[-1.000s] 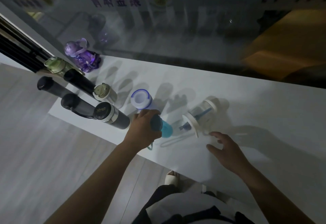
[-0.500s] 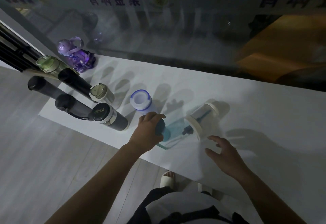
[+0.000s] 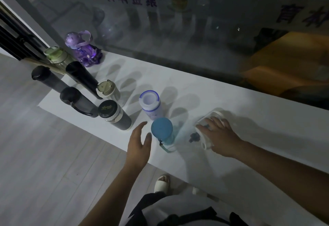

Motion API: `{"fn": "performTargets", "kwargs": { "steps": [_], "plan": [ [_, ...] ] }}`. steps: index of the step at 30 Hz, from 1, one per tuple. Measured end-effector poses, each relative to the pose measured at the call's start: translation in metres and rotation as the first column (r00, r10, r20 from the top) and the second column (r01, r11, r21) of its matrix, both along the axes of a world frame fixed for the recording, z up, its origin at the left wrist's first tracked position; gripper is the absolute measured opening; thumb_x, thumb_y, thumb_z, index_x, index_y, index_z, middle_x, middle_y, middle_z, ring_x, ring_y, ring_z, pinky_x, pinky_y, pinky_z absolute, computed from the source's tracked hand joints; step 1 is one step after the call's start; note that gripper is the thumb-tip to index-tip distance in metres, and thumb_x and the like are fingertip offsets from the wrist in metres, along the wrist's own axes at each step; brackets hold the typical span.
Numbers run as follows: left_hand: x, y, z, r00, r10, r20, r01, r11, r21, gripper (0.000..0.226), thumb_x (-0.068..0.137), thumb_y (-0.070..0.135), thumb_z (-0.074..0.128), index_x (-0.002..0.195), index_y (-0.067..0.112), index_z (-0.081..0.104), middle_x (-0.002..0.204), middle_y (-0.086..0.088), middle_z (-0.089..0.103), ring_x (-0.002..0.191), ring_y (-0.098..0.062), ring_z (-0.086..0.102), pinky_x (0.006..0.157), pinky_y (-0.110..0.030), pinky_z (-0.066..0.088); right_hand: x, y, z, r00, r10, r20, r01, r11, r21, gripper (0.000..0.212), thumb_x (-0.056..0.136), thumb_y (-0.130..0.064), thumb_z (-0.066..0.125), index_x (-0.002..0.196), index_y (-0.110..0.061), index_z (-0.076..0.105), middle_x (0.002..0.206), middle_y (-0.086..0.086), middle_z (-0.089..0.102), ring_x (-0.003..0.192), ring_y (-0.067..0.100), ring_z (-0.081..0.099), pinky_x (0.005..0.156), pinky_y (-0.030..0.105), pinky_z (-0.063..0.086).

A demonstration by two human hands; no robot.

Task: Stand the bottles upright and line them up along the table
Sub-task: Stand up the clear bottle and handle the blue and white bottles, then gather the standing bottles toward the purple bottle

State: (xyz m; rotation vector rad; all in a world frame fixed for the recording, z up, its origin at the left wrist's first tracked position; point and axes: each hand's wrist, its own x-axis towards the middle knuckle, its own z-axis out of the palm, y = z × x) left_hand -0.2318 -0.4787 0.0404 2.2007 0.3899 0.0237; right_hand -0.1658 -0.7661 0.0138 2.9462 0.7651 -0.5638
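Note:
A blue-capped bottle (image 3: 162,129) stands upright near the front edge of the white table (image 3: 240,111). My left hand (image 3: 139,142) hovers just left of it, fingers apart, touching nothing. My right hand (image 3: 219,135) lies over a clear bottle with a white lid (image 3: 204,137) that rests on its side to the right. Behind the blue one, a white bottle with a blue-rimmed cap (image 3: 150,103) is upright. Further left, several dark flasks, a cream-lidded cup (image 3: 106,90), a green-lidded bottle (image 3: 56,54) and a purple bottle (image 3: 81,47) stand upright.
A glass wall (image 3: 178,21) runs along the table's far edge. The table's left end lies by the dark flasks, with grey floor (image 3: 44,154) beyond. My foot in a white slipper (image 3: 162,183) shows below the front edge.
The blue-capped bottle went from lying tilted to standing upright, and my left hand let it go. My right hand moved forward onto the clear lying bottle.

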Motion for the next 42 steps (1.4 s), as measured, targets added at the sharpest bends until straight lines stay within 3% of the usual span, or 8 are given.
{"fn": "performTargets", "kwargs": {
  "steps": [7, 12, 16, 18, 21, 26, 37, 42],
  "plan": [
    [-0.031, 0.029, -0.060, 0.840, -0.037, -0.542, 0.213, 0.940, 0.266, 0.088, 0.086, 0.042, 0.064, 0.153, 0.038, 0.007, 0.164, -0.007, 0.001, 0.150, -0.036, 0.001, 0.118, -0.057, 0.016, 0.033, 0.018, -0.024, 0.986, 0.168, 0.006, -0.165, 0.975, -0.152, 0.080, 0.082, -0.021, 0.061, 0.147, -0.028, 0.015, 0.155, 0.002, 0.021, 0.142, 0.026, 0.018, 0.111, 0.051, 0.015],
    [-0.034, 0.033, -0.071, 0.794, -0.094, -0.601, 0.299, 0.921, 0.251, 0.086, 0.087, 0.042, 0.063, 0.153, 0.036, 0.009, 0.164, -0.007, -0.005, 0.150, -0.036, -0.004, 0.118, -0.056, 0.015, 0.041, 0.022, -0.030, 0.981, 0.190, 0.050, -0.182, 0.975, -0.131, 0.076, 0.073, -0.033, 0.066, 0.139, -0.027, 0.029, 0.143, 0.000, 0.040, 0.129, 0.026, 0.039, 0.100, 0.047, 0.031],
    [-0.028, 0.040, -0.082, 0.798, -0.152, -0.584, 0.368, 0.889, 0.271, 0.087, 0.086, 0.042, 0.063, 0.154, 0.035, 0.009, 0.164, -0.009, -0.003, 0.150, -0.036, -0.002, 0.118, -0.054, 0.015, 0.031, 0.018, -0.017, 0.995, -0.094, 0.040, 0.087, 0.987, 0.134, 0.075, 0.055, -0.048, 0.072, 0.121, -0.034, 0.040, 0.116, -0.005, 0.057, 0.103, 0.025, 0.058, 0.081, 0.039, 0.046],
    [-0.024, 0.043, -0.086, 0.803, -0.183, -0.568, 0.399, 0.872, 0.283, 0.086, 0.086, 0.043, 0.062, 0.154, 0.035, 0.009, 0.164, -0.009, -0.003, 0.150, -0.036, -0.001, 0.119, -0.053, 0.015, 0.018, 0.017, -0.005, 0.929, -0.356, -0.104, 0.368, 0.849, 0.379, 0.069, 0.050, -0.051, 0.076, 0.110, -0.038, 0.043, 0.105, -0.007, 0.061, 0.091, 0.021, 0.061, 0.073, 0.039, 0.053],
    [-0.017, 0.047, -0.092, 0.805, -0.226, -0.548, 0.442, 0.846, 0.300, 0.086, 0.087, 0.048, 0.060, 0.154, 0.035, 0.007, 0.164, -0.009, -0.005, 0.150, -0.036, -0.002, 0.119, -0.052, 0.014, -0.011, 0.015, 0.000, 0.751, -0.579, -0.317, 0.627, 0.476, 0.617, 0.074, 0.051, -0.039, 0.086, 0.113, -0.030, 0.046, 0.107, -0.004, 0.059, 0.092, 0.017, 0.060, 0.076, 0.038, 0.052],
    [-0.006, 0.050, -0.096, 0.795, -0.303, -0.526, 0.509, 0.805, 0.305, 0.084, 0.089, 0.052, 0.056, 0.154, 0.036, 0.005, 0.164, -0.006, -0.010, 0.150, -0.034, -0.006, 0.119, -0.052, 0.011, -0.057, 0.037, -0.001, 0.555, -0.724, -0.410, 0.632, 0.046, 0.774, 0.070, 0.059, -0.007, 0.088, 0.112, -0.025, 0.045, 0.102, -0.006, 0.056, 0.092, 0.008, 0.053, 0.077, 0.025, 0.040],
    [0.003, 0.079, -0.108, 0.700, -0.481, -0.528, 0.677, 0.682, 0.277, 0.087, 0.086, 0.051, 0.059, 0.153, 0.036, 0.005, 0.163, -0.004, -0.008, 0.150, -0.031, -0.004, 0.120, -0.050, 0.013, -0.081, 0.059, -0.035, 0.381, -0.853, -0.356, 0.614, -0.054, 0.787, 0.089, 0.059, -0.024, 0.090, 0.133, -0.020, 0.039, 0.125, 0.005, 0.053, 0.115, 0.019, 0.053, 0.100, 0.042, 0.044],
    [0.004, 0.087, -0.114, 0.684, -0.533, -0.497, 0.705, 0.658, 0.264, 0.088, 0.086, 0.051, 0.059, 0.153, 0.035, 0.005, 0.163, -0.004, -0.008, 0.150, -0.032, -0.003, 0.118, -0.051, 0.015, -0.106, 0.076, -0.031, 0.218, -0.882, -0.418, 0.650, -0.188, 0.736, 0.106, 0.060, -0.026, 0.089, 0.145, -0.023, 0.026, 0.144, 0.005, 0.041, 0.129, 0.020, 0.043, 0.104, 0.041, 0.039]
  ]
}}
